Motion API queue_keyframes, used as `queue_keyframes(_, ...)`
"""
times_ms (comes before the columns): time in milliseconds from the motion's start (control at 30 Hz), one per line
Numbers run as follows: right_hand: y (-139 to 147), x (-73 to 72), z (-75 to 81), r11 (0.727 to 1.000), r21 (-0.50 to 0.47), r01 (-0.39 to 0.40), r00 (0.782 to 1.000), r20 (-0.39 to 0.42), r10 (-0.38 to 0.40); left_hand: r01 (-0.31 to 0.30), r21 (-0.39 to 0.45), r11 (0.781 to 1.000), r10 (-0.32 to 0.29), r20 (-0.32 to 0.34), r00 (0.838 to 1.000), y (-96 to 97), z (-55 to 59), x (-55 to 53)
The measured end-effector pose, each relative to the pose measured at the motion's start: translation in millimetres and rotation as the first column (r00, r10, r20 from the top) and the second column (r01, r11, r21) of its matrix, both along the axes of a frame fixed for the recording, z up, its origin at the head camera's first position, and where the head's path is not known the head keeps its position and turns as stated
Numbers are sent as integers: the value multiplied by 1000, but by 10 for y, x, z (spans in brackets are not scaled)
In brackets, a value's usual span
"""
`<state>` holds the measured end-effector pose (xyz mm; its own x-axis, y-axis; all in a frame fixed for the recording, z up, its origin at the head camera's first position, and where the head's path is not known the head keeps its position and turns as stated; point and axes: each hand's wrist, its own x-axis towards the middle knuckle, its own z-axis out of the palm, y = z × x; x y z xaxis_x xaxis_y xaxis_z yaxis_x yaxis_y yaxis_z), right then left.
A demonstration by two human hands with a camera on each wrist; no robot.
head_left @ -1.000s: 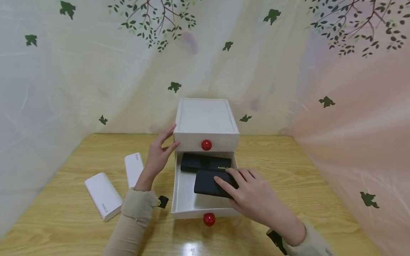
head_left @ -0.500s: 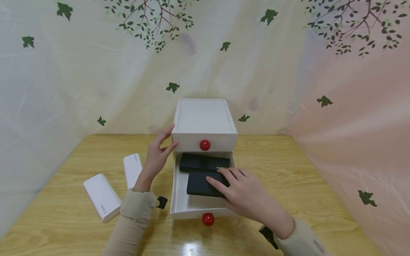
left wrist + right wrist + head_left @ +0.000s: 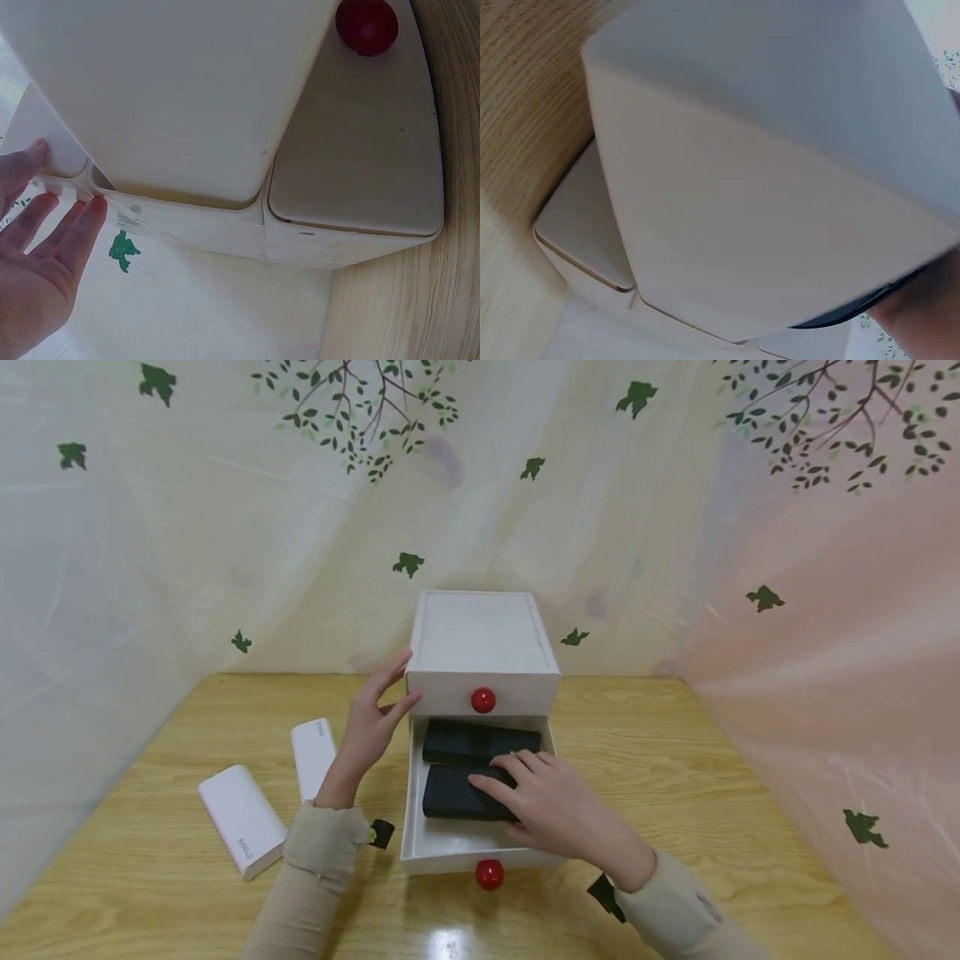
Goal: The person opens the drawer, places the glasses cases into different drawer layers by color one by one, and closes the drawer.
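A white drawer cabinet (image 3: 483,631) with red knobs stands on the wooden table, its drawer (image 3: 414,835) below the top one pulled out. Inside lie two black power-bank-like blocks. The rear black block (image 3: 465,742) lies along the back, partly under the cabinet top's overhang. My right hand (image 3: 558,806) grips the front black block (image 3: 450,793) by its right end, fingers on top; the thumb is mostly hidden. My left hand (image 3: 369,722) rests on the cabinet's left front corner, its thumb (image 3: 26,161) on the front face and fingers (image 3: 82,232) along the side.
To the left, two white power-bank-like blocks lie on the table, one near (image 3: 242,818) and one farther back (image 3: 311,752), partly behind my left wrist. A bottom drawer (image 3: 360,135) with a red knob sits shut under the pulled-out one. A leaf-printed curtain hangs behind.
My right hand has slid left with the front black block, bringing it in line with the rear one in the drawer. The left hand keeps its place on the cabinet.
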<state>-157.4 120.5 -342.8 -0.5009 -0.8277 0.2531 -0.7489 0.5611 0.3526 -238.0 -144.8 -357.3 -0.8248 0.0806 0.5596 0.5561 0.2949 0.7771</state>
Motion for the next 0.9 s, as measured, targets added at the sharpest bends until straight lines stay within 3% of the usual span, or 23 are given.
queue_keyframes(200,-52,-65,-76,1000,5,10,1000,1,-10,4,4,1000,-4,9,1000,-1,5,12)
queue_keyframes(900,-75,-144,-216,998,9,59,986,154,-60,-7,4,1000,7,2,1000,5,3,8)
